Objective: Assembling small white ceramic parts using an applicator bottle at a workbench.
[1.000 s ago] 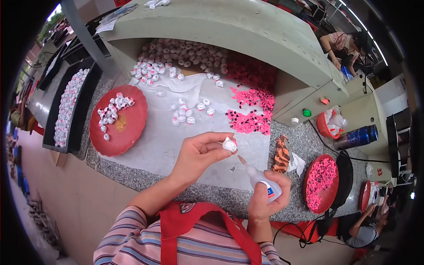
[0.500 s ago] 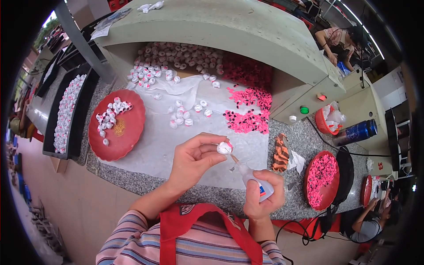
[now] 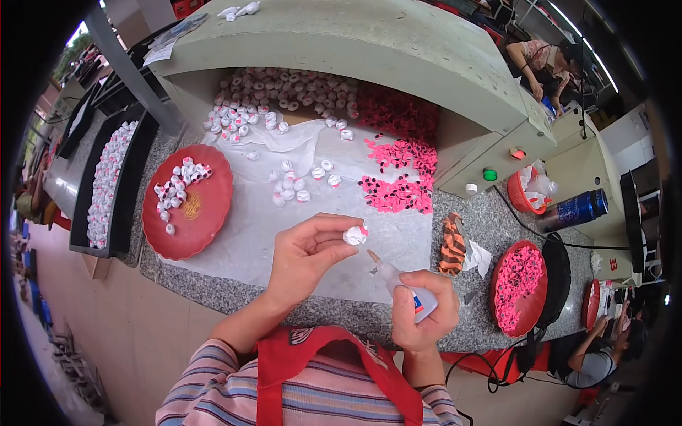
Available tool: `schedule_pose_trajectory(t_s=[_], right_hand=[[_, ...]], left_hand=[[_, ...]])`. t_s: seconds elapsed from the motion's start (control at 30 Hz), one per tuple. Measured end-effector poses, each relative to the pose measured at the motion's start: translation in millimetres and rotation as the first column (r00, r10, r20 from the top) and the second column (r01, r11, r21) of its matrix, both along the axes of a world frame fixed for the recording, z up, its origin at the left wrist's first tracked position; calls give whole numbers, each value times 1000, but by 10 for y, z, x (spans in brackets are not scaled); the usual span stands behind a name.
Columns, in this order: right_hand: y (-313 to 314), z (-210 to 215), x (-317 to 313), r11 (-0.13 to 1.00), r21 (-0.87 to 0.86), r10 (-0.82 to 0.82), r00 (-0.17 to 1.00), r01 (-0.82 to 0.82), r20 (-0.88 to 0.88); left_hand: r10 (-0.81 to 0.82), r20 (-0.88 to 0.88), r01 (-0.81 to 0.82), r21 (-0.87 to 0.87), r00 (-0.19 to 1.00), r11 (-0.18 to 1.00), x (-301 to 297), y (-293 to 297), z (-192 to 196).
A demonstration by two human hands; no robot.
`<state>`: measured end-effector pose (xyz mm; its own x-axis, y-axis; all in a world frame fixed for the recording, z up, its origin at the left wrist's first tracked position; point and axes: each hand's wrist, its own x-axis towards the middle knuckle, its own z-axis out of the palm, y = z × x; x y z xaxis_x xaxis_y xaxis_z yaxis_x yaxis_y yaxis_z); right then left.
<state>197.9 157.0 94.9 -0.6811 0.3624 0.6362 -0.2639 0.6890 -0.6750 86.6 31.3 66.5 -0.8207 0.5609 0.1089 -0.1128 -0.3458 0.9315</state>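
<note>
— What does each grip hold?

— The left hand (image 3: 305, 259) pinches a small white piece with a pink spot (image 3: 354, 235) between thumb and fingertips, raised above the near edge of the surface (image 3: 234, 291). The right hand (image 3: 420, 316) is wrapped shut around a small glue bottle (image 3: 405, 290).

— How do the two lie?

— The bottle's long axis slants up and to the left, its thin nozzle ending just below and right of the white piece, near but apart. The right hand is the lower, nearer to the body.

— And around them?

— A white sheet (image 3: 241, 227) covers the middle of the surface. A red plate (image 3: 186, 202) of white pieces sits toward the left edge, loose pink bits (image 3: 401, 193) toward the back right, a second red plate (image 3: 518, 287) of pink bits near the right corner.
</note>
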Motion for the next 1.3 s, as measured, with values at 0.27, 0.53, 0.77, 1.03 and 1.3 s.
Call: schedule_pose_trajectory(t_s=[0.27,0.53,0.77,1.03,1.3], right_hand=[[1,-29,4,1000,-5,-1,1000,1,-28],[8,-27,9,1000,-17,-1,999,1,-32],[31,-30,28,1000,-16,-14,999,13,-30],[3,-9,1,1000,-23,-3,1000,3,-23],[414,-507,-324,508,-843,185,934,175,305]], left_hand=[[-76,176,74,19,981,997,-41,-2,-31],[-98,230,92,38,968,995,-41,-4,-22],[-90,211,84,36,973,996,-58,-9,-25],[-110,211,103,42,971,994,-63,0,-47],[-41,206,41,4,978,999,-143,-125,-171]])
